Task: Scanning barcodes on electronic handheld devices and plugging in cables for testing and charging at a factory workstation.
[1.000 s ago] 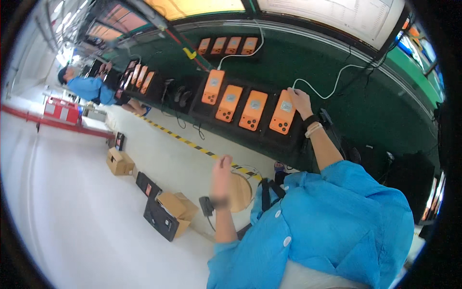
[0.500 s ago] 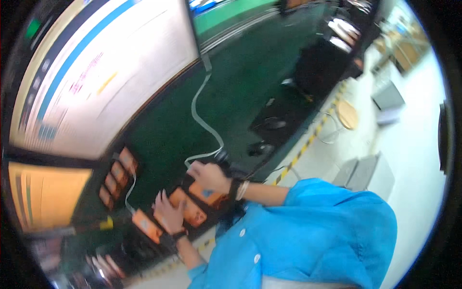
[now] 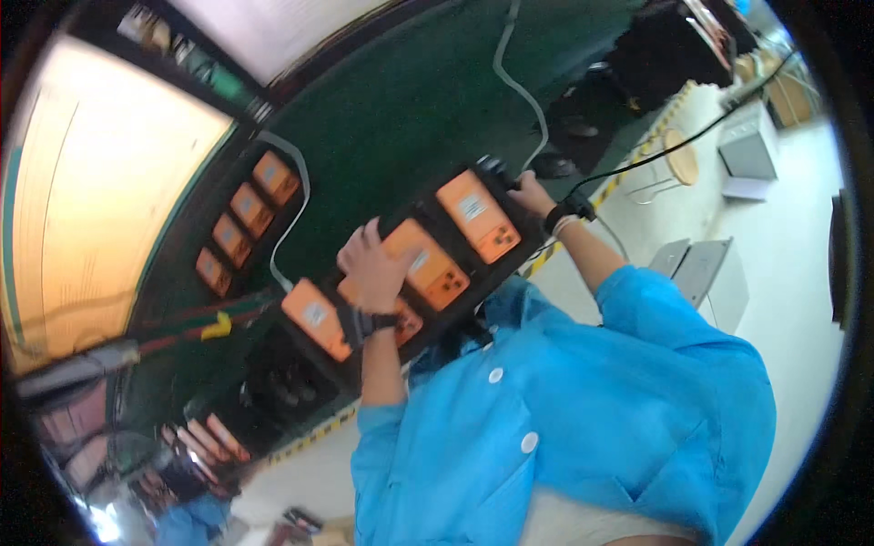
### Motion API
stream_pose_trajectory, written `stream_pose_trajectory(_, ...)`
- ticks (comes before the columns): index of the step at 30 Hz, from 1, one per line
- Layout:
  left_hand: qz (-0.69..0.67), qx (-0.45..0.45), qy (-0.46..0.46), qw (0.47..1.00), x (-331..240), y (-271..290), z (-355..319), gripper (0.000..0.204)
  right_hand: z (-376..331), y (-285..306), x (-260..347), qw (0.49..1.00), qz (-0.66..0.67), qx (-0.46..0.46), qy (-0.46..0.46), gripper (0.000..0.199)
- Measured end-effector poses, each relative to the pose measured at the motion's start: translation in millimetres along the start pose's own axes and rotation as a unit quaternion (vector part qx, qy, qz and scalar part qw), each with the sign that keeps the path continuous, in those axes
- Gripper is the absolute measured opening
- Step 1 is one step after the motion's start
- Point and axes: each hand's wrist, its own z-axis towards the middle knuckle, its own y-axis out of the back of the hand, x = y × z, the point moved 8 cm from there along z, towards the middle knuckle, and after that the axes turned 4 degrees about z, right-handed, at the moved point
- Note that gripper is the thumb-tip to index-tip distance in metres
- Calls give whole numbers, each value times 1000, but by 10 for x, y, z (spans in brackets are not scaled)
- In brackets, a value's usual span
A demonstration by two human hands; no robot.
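Orange phones with white labels lie in a row on a black tray [image 3: 339, 371]. My left hand [image 3: 371, 271] rests over one phone [image 3: 407, 320], which it partly hides; its fingers are spread, with the thumb by the phone [image 3: 435, 273] to its right. At the row's left end, a phone [image 3: 314, 317] has a white cord [image 3: 303, 196] running to its top edge. Beyond the rightmost phone [image 3: 478, 216], my right hand [image 3: 533, 198] is closed at the end of another white cable [image 3: 523, 91]; its fingertips are slightly blurred.
Several more orange phones [image 3: 246, 211] stand in a line on the dark green table [image 3: 382, 118], below a lit screen [image 3: 100, 182]. A black cable [image 3: 674, 150] crosses near my right wrist. A round stool [image 3: 681, 164] and grey boxes [image 3: 719, 273] stand on the floor at right.
My view has turned, so the tray sits higher and shows more fully. My right hand has moved off the phones to the tray's right end, with the cable.
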Motion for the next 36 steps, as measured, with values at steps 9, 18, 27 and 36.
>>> stream_pose_trajectory(9, -6, -54, -27, 998, 47, -50, -95, 87, -185, 221, 357, 989, -67, -108, 72, 47)
stream_pose_trajectory(18, -15, -84, -45, 995, 2, -46, -109, 87, -1906, -86, 1645, 977, -4, 119, 176, 39)
stream_pose_trajectory(27, 27, -128, -47, 990, 29, -10, -82, 80, -2126, -733, 1811, 976, -3, 176, 125, 35)
stream_pose_trajectory(36, 121, -130, -48, 983, 127, -171, -105, 72, -2126, -706, 1885, 973, 1, 190, 133, 34)
